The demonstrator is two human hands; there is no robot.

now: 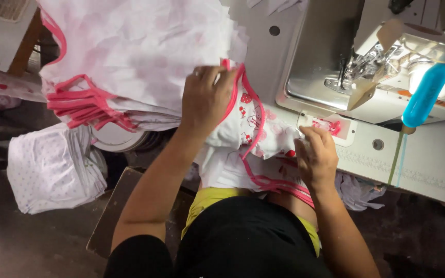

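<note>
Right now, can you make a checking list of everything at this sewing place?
Surface: pale sewing table, bare near its front edge.
Job's things: white printed garment with pink trim, lying from the lap onto the table.
Clutter: pile of white pieces with pink trim; folded stack of dotted cloth; blue-handled tool.
Hands: left hand grips the garment's pink edge; right hand presses the cloth at the table edge.
Cables: nothing seen.
Surroundings: sewing machine behind; dark floor below.
</note>
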